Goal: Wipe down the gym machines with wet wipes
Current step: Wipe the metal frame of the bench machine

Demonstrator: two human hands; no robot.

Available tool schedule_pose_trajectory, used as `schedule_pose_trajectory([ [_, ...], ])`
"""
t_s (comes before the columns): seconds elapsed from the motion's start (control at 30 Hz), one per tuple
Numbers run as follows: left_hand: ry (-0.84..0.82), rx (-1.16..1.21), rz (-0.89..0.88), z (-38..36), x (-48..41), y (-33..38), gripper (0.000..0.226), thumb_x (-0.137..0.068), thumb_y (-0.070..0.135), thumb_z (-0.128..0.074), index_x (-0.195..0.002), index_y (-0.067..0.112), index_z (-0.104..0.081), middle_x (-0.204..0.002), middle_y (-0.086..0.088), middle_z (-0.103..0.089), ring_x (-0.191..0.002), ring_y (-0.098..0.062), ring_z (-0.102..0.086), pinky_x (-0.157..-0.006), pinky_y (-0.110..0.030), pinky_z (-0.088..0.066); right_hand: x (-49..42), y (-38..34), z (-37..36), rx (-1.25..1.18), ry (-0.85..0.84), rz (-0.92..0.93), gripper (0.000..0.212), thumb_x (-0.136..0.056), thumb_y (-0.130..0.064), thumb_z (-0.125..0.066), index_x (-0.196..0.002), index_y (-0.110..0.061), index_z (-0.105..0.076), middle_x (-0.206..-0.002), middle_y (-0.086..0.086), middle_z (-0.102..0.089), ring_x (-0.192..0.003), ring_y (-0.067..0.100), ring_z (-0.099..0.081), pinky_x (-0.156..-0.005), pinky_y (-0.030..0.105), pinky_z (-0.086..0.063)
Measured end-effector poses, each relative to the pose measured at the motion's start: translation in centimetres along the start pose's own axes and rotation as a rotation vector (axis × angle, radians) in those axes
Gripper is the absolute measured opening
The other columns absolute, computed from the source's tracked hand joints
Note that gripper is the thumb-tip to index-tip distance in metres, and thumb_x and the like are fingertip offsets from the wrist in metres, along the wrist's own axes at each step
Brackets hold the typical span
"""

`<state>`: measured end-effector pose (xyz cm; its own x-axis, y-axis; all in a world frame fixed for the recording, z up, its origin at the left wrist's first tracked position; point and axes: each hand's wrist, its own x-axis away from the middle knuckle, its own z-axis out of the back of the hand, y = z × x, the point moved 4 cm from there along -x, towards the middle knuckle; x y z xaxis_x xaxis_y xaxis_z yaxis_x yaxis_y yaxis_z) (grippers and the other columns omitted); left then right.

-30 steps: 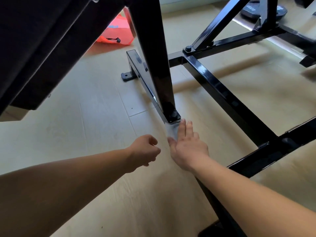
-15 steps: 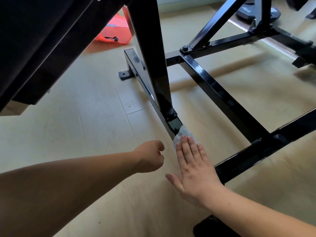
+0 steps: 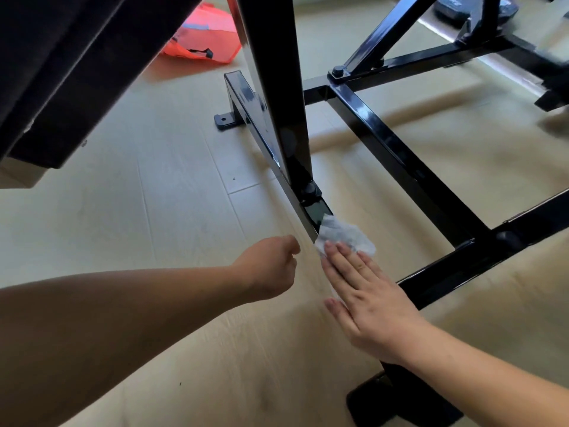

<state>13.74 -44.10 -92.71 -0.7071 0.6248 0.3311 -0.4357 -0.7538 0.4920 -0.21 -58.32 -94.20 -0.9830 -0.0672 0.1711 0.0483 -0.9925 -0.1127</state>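
Our right grip [image 3: 369, 303] lies open and flat, fingers straight, pressing a crumpled white wet wipe [image 3: 341, 234] onto the near end of the gym machine's black base bar [image 3: 246, 97]. The wipe's far edge shows beyond our fingertips, just short of the bolted foot of the upright post [image 3: 277, 87]. Just to its left, our left grip [image 3: 268, 266] hovers over the pale wood floor [image 3: 154, 195], curled into a fist with nothing visible in it, close to the bar but apart from it. To the right, a glossy cross bar [image 3: 400, 152] runs away from us towards a bolted joint. A dark pad [image 3: 61, 57] overhangs the upper left. Farther back, an orange bag [image 3: 203, 38] lies on the floor, and a dark weight plate [image 3: 452, 7] sits at the far right.
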Motion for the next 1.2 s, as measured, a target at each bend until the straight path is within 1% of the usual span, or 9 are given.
schedule_pose_trajectory([
  [0.07, -0.002, -0.006, -0.021, -0.1, 0.0, 0.5, 0.035, -0.104, 0.022, -0.046, -0.137, 0.018, -0.057, -0.135, -0.003, -0.064, -0.121, -0.022, -0.06, -0.102, -0.033, -0.05, -1.4, 0.4, 0.4, -0.006, 0.053, -0.018, 0.064, -0.109, -0.046, -0.024, -0.163, -0.012, -0.016, -0.172, 0.007, -0.007, -0.159, 0.018, 0.001, -0.125, 0.037, -0.005],
  [0.2, -0.008, -0.034, -0.015, 0.2, 0.0, 0.5, 0.037, -0.103, 0.022, -0.047, -0.14, 0.018, -0.054, -0.136, -0.002, -0.063, -0.123, -0.022, -0.059, -0.101, -0.03, -0.047, -6.9, 1.2, 1.4, -0.119, -0.04, -0.179, 0.065, -0.11, -0.036, -0.016, -0.159, -0.018, 0.024, -0.164, 0.0, 0.036, -0.154, 0.017, 0.029, -0.128, 0.032, 0.011],
  [0.47, -0.007, -0.091, 0.045, 0.8, 0.6, -1.2, 0.04, -0.104, 0.019, -0.048, -0.144, 0.019, -0.051, -0.139, -0.001, -0.061, -0.126, -0.021, -0.058, -0.103, -0.031, -0.048, -4.7, 0.4, 1.3, -0.071, -0.112, -0.185, 0.077, -0.104, -0.02, -0.025, -0.154, -0.015, 0.033, -0.158, 0.004, 0.046, -0.149, 0.024, 0.038, -0.127, 0.036, 0.013],
  [0.53, -0.024, -0.096, 0.038, 0.3, 0.4, -1.0, 0.04, -0.104, 0.019, -0.048, -0.144, 0.019, -0.051, -0.139, -0.001, -0.061, -0.126, -0.021, -0.058, -0.102, -0.031, -0.049, -1.1, 0.3, 0.7, -0.023, -0.055, -0.159, 0.08, -0.095, -0.017, -0.032, -0.16, -0.006, 0.013, -0.167, 0.013, 0.025, -0.157, 0.032, 0.016, -0.128, 0.034, 0.006],
  [0.6, -0.048, -0.106, 0.02, -0.5, 0.3, -0.5, 0.04, -0.103, 0.02, -0.048, -0.143, 0.021, -0.051, -0.138, 0.0, -0.061, -0.124, -0.021, -0.059, -0.101, -0.032, -0.05, 1.6, 0.2, -0.4, 0.005, -0.053, -0.173, 0.082, -0.079, -0.021, -0.039, -0.156, 0.003, -0.029, -0.167, 0.023, -0.02, -0.153, 0.038, -0.028, -0.12, 0.042, -0.019],
  [0.67, -0.079, -0.113, -0.007, -1.3, 0.3, 0.2, 0.041, -0.103, 0.02, -0.049, -0.144, 0.022, -0.049, -0.14, 0.0, -0.06, -0.125, -0.02, -0.059, -0.102, -0.032, -0.05, 2.8, 0.5, -1.5, 0.01, -0.11, -0.242, 0.085, -0.07, -0.023, -0.039, -0.15, 0.006, -0.042, -0.161, 0.025, -0.035, -0.147, 0.04, -0.04, -0.111, 0.045, -0.026],
  [0.73, -0.103, -0.128, -0.043, -1.9, 0.4, 1.0, 0.042, -0.103, 0.021, -0.048, -0.145, 0.022, -0.048, -0.141, 0.0, -0.058, -0.127, -0.021, -0.057, -0.104, -0.033, -0.05, 2.6, -0.3, -0.7, -0.017, -0.101, -0.259, 0.088, -0.072, -0.021, -0.037, -0.157, 0.004, -0.029, -0.167, 0.024, -0.02, -0.154, 0.037, -0.025, -0.118, 0.044, -0.021],
  [0.87, -0.102, -0.138, -0.078, -2.0, 0.6, 1.4, 0.041, -0.101, 0.022, -0.05, -0.143, 0.022, -0.049, -0.141, 0.0, -0.058, -0.127, -0.022, -0.057, -0.104, -0.035, -0.049, -1.7, -0.2, 1.4, -0.1, -0.21, -0.239, 0.087, -0.099, -0.021, -0.031, -0.153, -0.015, 0.036, -0.156, 0.004, 0.05, -0.148, 0.02, 0.041, -0.127, 0.039, 0.014],
  [1.2, -0.099, -0.214, -0.092, -0.4, 2.4, -0.6, 0.045, -0.103, 0.023, -0.05, -0.148, 0.022, -0.045, -0.146, 0.002, -0.054, -0.131, -0.019, -0.054, -0.109, -0.035, -0.047, -7.5, 1.3, 2.1, -0.083, -0.172, -0.134, 0.07, -0.108, -0.038, -0.019, -0.159, -0.021, 0.025, -0.165, 0.001, 0.036, -0.153, 0.016, 0.03, -0.128, 0.04, 0.01],
])
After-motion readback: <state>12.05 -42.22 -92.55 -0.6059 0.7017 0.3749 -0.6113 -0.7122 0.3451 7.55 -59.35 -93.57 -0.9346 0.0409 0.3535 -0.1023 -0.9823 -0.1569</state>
